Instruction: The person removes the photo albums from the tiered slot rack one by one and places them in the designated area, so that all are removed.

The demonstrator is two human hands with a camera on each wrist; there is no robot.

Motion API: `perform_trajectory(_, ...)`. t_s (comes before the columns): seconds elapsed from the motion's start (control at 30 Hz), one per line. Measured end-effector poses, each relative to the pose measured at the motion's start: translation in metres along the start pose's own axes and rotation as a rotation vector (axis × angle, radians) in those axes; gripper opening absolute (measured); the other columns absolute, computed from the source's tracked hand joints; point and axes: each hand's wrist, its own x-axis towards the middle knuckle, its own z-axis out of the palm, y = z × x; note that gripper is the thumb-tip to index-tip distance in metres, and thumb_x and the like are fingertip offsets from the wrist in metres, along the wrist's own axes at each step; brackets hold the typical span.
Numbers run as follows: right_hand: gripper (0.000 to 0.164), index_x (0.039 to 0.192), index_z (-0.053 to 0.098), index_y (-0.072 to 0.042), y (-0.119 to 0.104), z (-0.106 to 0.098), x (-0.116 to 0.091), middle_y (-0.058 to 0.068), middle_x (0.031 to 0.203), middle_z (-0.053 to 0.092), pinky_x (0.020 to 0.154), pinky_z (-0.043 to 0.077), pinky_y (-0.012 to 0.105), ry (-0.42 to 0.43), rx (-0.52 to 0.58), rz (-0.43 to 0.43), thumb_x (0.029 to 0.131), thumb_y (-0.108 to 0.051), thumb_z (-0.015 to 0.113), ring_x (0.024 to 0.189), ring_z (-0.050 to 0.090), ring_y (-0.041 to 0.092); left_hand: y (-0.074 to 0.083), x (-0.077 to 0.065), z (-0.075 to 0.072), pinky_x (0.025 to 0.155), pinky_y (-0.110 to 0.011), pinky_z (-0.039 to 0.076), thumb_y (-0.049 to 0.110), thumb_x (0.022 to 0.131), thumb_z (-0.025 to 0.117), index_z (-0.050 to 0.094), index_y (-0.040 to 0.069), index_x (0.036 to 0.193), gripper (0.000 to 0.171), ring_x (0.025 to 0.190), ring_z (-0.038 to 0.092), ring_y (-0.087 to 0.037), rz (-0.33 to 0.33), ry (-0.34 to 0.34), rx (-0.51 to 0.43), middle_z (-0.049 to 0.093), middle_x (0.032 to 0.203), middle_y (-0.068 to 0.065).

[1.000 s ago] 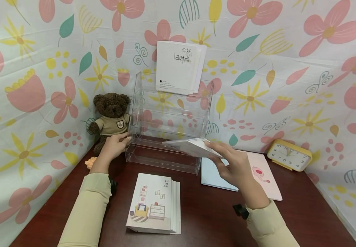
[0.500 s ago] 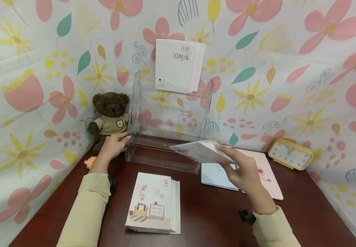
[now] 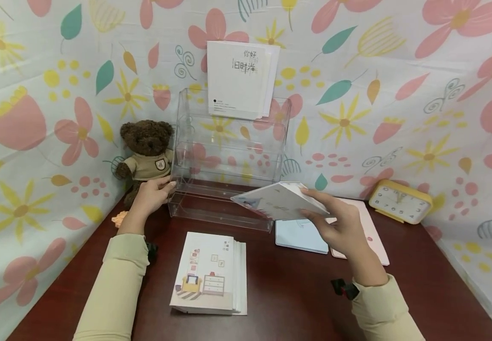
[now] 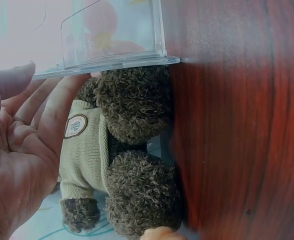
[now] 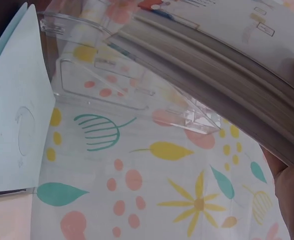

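Observation:
My left hand (image 3: 151,195) pinches the left side of a clear acrylic display rack (image 3: 228,219), low down beside the bear; in the left wrist view the thumb overlaps the panel and the fingers (image 4: 57,107) lie along its edge. Raised in front of the rack's right side, my right hand (image 3: 341,222) grips a small stack of white notebooks (image 3: 280,202), thumb on one face and fingers on the other. Their layered page edges show in the right wrist view. The stack is tilted, its far corner overlapping the rack's lower tier. White printed notebooks (image 3: 243,78) stand in the top tier.
Another stack of white notebooks (image 3: 205,270) lies on the dark wood table (image 3: 288,293). Behind my right hand are a light blue notebook (image 3: 299,237) and a pink one (image 3: 367,227). A brown teddy bear (image 3: 147,139) sits left of the rack; a yellow clock (image 3: 400,201) stands at right.
My right hand has shifted right and turned the notebook stack so that more of its printed underside shows. The left hand keeps its place on the rack while the head view tilts slightly.

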Motion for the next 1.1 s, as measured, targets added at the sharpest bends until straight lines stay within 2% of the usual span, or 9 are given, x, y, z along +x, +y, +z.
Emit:
perform_trajectory(0.13,0.053,0.122,0.072,-0.002,0.002,-0.006,0.001,0.012,0.104,0.076,0.083,0.055,0.015,-0.021,-0.008,0.015,0.071,0.003,0.087,0.091,0.073,0.015,0.000,-0.002,-0.002,0.091,-0.046,0.058,0.047,0.106,0.049,0.035,0.015,0.158,0.063,0.121,0.061,-0.036,0.003,0.002,0.003,0.052,0.145,-0.021)
perform_trajectory(0.33,0.055,0.122,0.072,-0.004,0.006,-0.018,-0.001,0.009,0.100,0.076,0.078,0.055,0.014,-0.063,-0.027,0.036,0.070,0.001,0.088,0.088,0.072,0.012,0.000,-0.002,0.000,0.092,-0.049,0.057,0.048,0.105,0.049,0.036,0.016,0.158,0.063,0.119,0.062,-0.036,0.009,0.005,0.017,0.053,0.145,-0.021)
perform_trajectory(0.57,0.066,0.124,0.071,-0.007,0.006,-0.028,-0.003,0.008,0.097,0.076,0.069,0.057,0.015,-0.141,-0.007,0.123,0.063,0.012,0.088,0.083,0.072,0.010,0.000,-0.002,-0.001,0.092,-0.049,0.057,0.049,0.105,0.049,0.035,0.016,0.158,0.064,0.118,0.062,-0.037,0.011,0.000,0.015,0.050,0.147,-0.023)
perform_trajectory(0.63,0.066,0.126,0.070,-0.007,0.007,-0.030,-0.004,0.007,0.097,0.076,0.067,0.058,0.017,-0.182,0.036,0.171,0.066,0.012,0.087,0.082,0.072,0.008,0.000,-0.002,-0.001,0.091,-0.048,0.057,0.049,0.105,0.049,0.035,0.015,0.158,0.064,0.118,0.062,-0.037,0.013,-0.001,0.010,0.050,0.147,-0.023)
perform_trajectory(0.7,0.063,0.127,0.069,-0.008,0.008,-0.031,-0.005,0.004,0.090,0.075,0.061,0.057,0.017,-0.231,0.084,0.226,0.070,0.012,0.086,0.073,0.069,0.004,0.000,-0.002,-0.001,0.091,-0.047,0.057,0.049,0.105,0.049,0.035,0.015,0.158,0.065,0.118,0.062,-0.037,0.016,-0.003,0.005,0.050,0.146,-0.023)
perform_trajectory(0.77,0.059,0.130,0.067,-0.009,0.009,-0.030,-0.008,0.000,0.083,0.072,0.055,0.054,0.018,-0.303,0.182,0.323,0.076,0.011,0.082,0.064,0.063,0.001,-0.001,-0.002,-0.001,0.091,-0.047,0.057,0.049,0.105,0.049,0.035,0.015,0.158,0.065,0.119,0.062,-0.037,0.017,-0.004,0.005,0.050,0.147,-0.022)
perform_trajectory(0.93,0.049,0.134,0.064,-0.010,0.012,-0.017,-0.015,0.000,0.088,0.073,0.053,0.055,0.028,-0.478,0.409,0.535,0.088,0.003,0.076,0.063,0.066,0.013,-0.002,-0.002,-0.001,0.092,-0.047,0.057,0.049,0.105,0.049,0.034,0.015,0.158,0.065,0.120,0.061,-0.037,0.016,-0.004,0.005,0.049,0.147,-0.023)
perform_trajectory(0.97,0.048,0.134,0.064,-0.011,0.013,-0.013,-0.017,0.002,0.096,0.074,0.055,0.057,0.031,-0.501,0.432,0.554,0.089,0.001,0.075,0.069,0.070,0.016,-0.002,-0.002,0.000,0.092,-0.047,0.057,0.048,0.105,0.049,0.034,0.015,0.158,0.065,0.121,0.060,-0.037,0.018,-0.003,0.004,0.050,0.147,-0.023)
perform_trajectory(1.1,0.044,0.134,0.065,-0.012,0.019,0.001,-0.023,0.006,0.101,0.074,0.054,0.058,0.036,-0.537,0.499,0.575,0.091,-0.002,0.073,0.070,0.071,0.020,-0.002,0.000,0.001,0.090,-0.045,0.058,0.047,0.105,0.050,0.036,0.015,0.158,0.063,0.122,0.060,-0.036,0.025,0.007,0.001,0.055,0.142,-0.021)
